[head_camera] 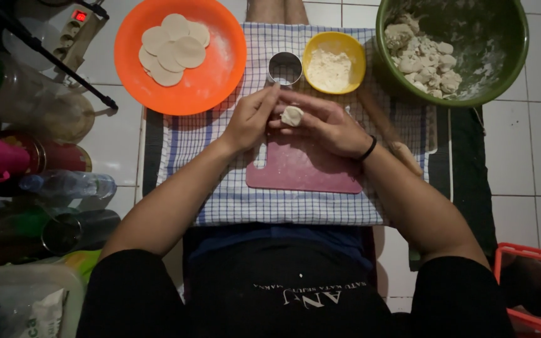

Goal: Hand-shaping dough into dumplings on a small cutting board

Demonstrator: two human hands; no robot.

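**A:** White tile floor (533, 125), checked cloth (220, 188) spread over it, person sitting cross-legged with a pink cutting board (302, 172) in front of them. Everything happens down at floor level.

**B:** And the dough piece (292, 115)?

**A:** Just above the board's far edge, between both hands. The right hand (330, 125) cups it underneath, fingers curled around it; the left hand (252, 119) pinches at its edge with the fingertips. So both hands are closed on that one lump, which looks not yet flattened.

**B:** How far along, you reckon?

**A:** Early, I'd say. The orange plate (220, 75) has about five or six flat rounds (173, 40) stacked on it. The green bowl (508, 56) holds a big heap of dough chunks (427, 59), so most is left. A metal ring cutter (285, 67) and a yellow bowl of flour (334, 62) sit just beyond the hands, and a rolling pin (402, 150) lies by the right wrist.
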